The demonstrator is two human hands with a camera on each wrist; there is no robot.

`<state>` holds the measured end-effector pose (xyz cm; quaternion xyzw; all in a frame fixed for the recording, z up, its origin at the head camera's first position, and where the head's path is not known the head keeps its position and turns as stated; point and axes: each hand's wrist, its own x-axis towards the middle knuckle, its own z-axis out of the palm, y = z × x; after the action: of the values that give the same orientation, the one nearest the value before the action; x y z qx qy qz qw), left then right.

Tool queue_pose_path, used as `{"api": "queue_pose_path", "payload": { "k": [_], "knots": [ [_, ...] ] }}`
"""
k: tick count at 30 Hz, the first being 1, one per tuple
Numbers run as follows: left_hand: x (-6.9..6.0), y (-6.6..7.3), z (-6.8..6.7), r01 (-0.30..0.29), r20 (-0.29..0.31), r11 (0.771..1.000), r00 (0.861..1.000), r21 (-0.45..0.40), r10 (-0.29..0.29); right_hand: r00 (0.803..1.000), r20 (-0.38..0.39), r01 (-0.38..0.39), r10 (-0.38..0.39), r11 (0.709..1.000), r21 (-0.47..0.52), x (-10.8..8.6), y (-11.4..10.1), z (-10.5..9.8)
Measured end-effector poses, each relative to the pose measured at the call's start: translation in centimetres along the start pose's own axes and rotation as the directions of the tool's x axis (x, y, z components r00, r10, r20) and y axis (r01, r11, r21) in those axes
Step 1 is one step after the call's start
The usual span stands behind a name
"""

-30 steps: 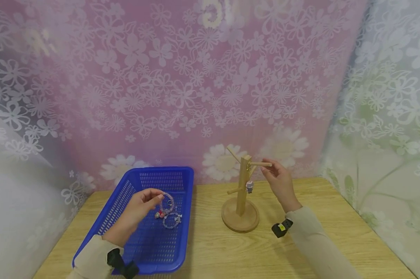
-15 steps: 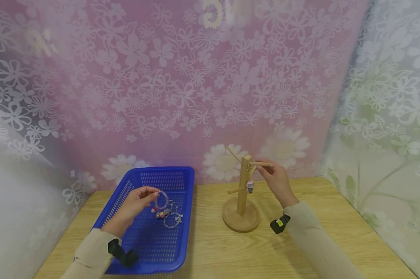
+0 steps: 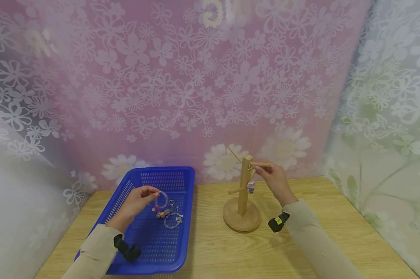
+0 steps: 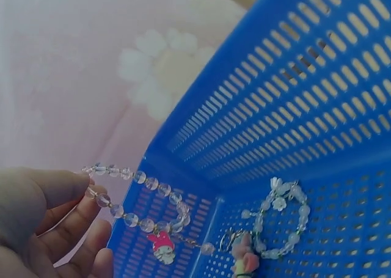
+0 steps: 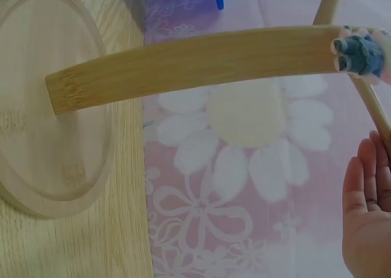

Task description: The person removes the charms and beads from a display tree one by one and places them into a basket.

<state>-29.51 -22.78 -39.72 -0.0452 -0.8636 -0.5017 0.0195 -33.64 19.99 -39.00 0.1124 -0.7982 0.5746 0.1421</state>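
Observation:
My left hand pinches a clear beaded bracelet between thumb and fingers, over the blue basket. From the bracelet hangs a pink and white character charm. Below it in the basket lie a second pale beaded bracelet and a small figure charm with a metal clasp. On the wooden peg stand a keychain with a grey and pink figure hangs by a gold chain. My right hand is at the upper right peg, fingertips at the chain; whether they pinch it is unclear.
The stand's round base rests on the wood-grain table, to the right of the basket. Several pegs stick out from its post. A pink flowered backdrop rises behind the table's back edge.
My right hand has moved left along the peg, closer to the post and the keychain's chain. My left hand has shifted slightly left with the bracelet, uncovering more of the figure charm.

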Motion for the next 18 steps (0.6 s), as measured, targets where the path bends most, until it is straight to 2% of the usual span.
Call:
{"api": "queue_pose_path", "payload": {
  "k": [5,10,18],
  "knots": [
    [0.7,-0.4,-0.1,0.018,-0.013,0.999,1.0,0.042,-0.017,1.0,0.013,-0.019,0.018,1.0,0.024,0.1,0.8,-0.2],
    [0.8,-0.8,-0.2,0.045,-0.01,0.998,0.999,0.038,-0.044,0.998,0.028,-0.055,0.054,0.997,0.052,-0.1,0.8,-0.2],
    [1.4,-1.3,0.2,0.025,-0.014,0.999,1.0,0.024,-0.025,0.999,0.012,-0.046,0.045,0.99,0.131,-0.6,0.6,-0.4]
  ]
}}
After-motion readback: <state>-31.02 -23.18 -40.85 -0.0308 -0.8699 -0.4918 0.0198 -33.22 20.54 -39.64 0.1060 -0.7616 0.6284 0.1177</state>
